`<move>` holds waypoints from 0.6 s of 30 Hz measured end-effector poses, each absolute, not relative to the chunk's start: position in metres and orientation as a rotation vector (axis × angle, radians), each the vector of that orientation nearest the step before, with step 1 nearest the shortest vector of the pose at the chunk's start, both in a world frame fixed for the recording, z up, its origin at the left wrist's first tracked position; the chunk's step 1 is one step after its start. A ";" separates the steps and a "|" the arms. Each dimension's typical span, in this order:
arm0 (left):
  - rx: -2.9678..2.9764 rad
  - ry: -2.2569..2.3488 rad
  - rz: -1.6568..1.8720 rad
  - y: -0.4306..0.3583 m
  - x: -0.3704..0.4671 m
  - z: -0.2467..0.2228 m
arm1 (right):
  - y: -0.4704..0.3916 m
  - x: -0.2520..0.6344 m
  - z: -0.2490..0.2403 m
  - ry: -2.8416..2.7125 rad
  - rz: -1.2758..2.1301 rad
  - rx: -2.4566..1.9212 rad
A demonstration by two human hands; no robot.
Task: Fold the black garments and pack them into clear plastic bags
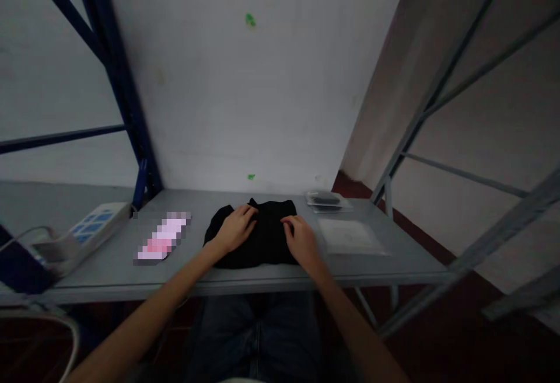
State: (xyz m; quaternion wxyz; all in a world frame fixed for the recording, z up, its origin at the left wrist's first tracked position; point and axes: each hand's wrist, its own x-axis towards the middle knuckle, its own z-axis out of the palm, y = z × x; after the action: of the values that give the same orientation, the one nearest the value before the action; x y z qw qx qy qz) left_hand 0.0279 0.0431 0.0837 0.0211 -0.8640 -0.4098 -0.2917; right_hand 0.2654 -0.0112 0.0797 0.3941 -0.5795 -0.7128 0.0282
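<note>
A folded black cloth garment [268, 246] lies on the grey shelf board in front of me; its exact kind cannot be made out. My left hand [237, 228] rests flat on the garment's left part, fingers stretched out towards the middle. At the right edge, my right hand [301, 238] has its thumb and fingers drawn together on the fabric. The cloth bunches a little along its far edge, between and beyond the hands.
Left of the cloth lies a pixelated phone-like object [163, 237], and farther left a white power strip [98, 228] with a cable. On the right are a clear plastic bag [350, 237] and stacked packets [326, 200]. Blue posts [118, 91] and a white wall [245, 97] bound the shelf.
</note>
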 end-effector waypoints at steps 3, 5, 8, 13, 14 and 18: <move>-2.667 -1.348 -0.832 0.056 0.036 0.053 | 0.008 0.244 0.061 -1.901 0.097 -1.561; -2.643 -1.451 -0.788 0.062 0.031 0.034 | 0.012 0.242 0.045 -1.997 0.090 -1.657; -2.673 -1.596 -0.682 0.068 0.017 0.016 | 0.011 0.249 0.028 -2.094 0.082 -1.757; -2.720 -1.655 -0.536 0.073 0.005 0.014 | 0.005 0.257 0.023 -2.114 0.097 -1.810; -2.717 -1.664 -0.518 0.075 0.004 0.014 | 0.006 0.257 0.023 -2.112 0.094 -1.816; -2.699 -1.689 -0.473 0.088 0.001 0.016 | 0.019 0.253 0.025 -2.130 0.096 -1.827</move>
State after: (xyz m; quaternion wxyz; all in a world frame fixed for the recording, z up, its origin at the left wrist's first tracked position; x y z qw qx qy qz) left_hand 0.0012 0.0877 0.0164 -0.0384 -0.8379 -0.5243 -0.1468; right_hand 0.2529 0.0186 0.0252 0.1659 -0.6417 -0.7480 0.0339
